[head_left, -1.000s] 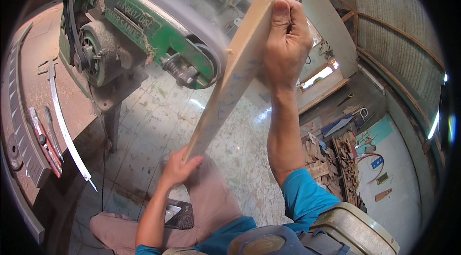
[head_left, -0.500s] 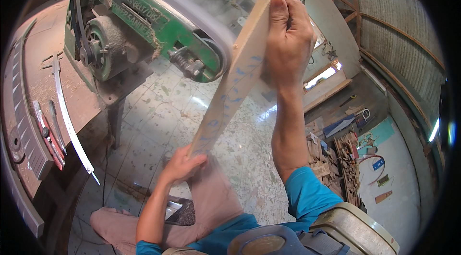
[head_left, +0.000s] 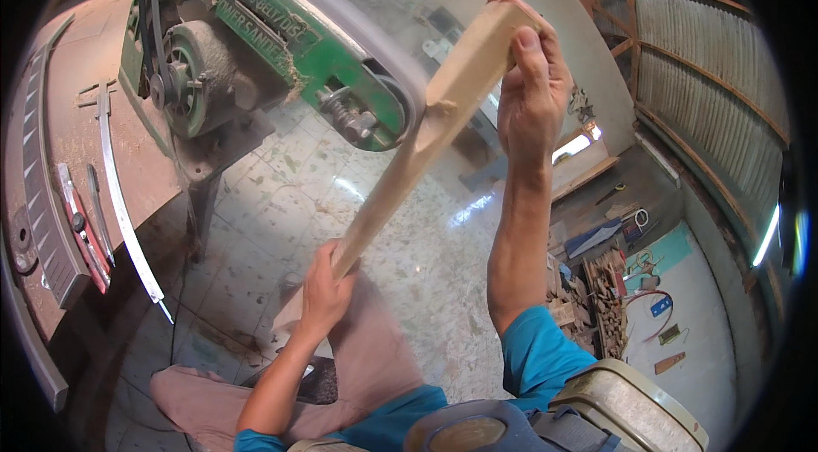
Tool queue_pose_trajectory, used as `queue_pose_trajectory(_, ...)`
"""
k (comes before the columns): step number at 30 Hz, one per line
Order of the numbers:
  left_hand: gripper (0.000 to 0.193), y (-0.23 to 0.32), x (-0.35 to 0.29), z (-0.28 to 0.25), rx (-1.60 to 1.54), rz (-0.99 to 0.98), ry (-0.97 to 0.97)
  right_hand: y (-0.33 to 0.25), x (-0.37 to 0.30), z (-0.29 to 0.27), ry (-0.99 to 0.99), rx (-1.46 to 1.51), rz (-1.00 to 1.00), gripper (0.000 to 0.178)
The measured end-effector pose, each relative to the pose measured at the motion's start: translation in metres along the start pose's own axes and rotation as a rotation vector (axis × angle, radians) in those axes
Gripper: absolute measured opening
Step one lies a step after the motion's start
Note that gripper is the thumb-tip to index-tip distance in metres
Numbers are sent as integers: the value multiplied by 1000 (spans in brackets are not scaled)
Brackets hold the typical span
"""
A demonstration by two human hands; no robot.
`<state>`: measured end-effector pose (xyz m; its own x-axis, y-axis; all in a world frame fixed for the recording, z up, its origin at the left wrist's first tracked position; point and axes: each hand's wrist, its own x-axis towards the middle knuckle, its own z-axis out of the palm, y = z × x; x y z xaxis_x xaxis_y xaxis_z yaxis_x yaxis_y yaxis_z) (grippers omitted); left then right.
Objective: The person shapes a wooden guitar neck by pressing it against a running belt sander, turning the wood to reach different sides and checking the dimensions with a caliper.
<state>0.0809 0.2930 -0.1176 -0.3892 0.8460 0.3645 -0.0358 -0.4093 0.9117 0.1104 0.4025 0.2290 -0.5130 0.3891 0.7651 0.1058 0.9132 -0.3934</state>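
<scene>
A long pale wooden board (head_left: 396, 184) slants from the lower left up to the upper right, its middle against the rounded end of a belt sander (head_left: 328, 60). My right hand (head_left: 537, 86) grips the upper end, thumb on the near side and fingertips over the top. Around the lower part wraps my left hand (head_left: 326, 292), and a short end of wood sticks out beyond it. At the contact point the board shows a notch or uneven patch. The sander's grey belt is blurred, with dust in the air above it.
On the bench (head_left: 128, 196) at left lie a caliper (head_left: 119, 188), a red utility knife (head_left: 83, 235) and a dark slim tool (head_left: 99, 213). Wood scraps (head_left: 605, 290) are heaped at right. A tiled floor (head_left: 273, 188) lies below, and my knees are beneath the board.
The board has turned about its length, so its blue-marked face no longer shows. My right hand has rolled with it, and my left hand has shifted slightly down and left.
</scene>
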Motion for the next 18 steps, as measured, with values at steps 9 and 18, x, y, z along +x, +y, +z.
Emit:
queue_pose_trajectory(9,59,-4,-9,13,129,100,78,20,-7,-2,-2,86,-96,54)
queue_pose_trajectory(18,64,-7,-17,18,177,137,110,25,-7,1,-32,163,-135,52)
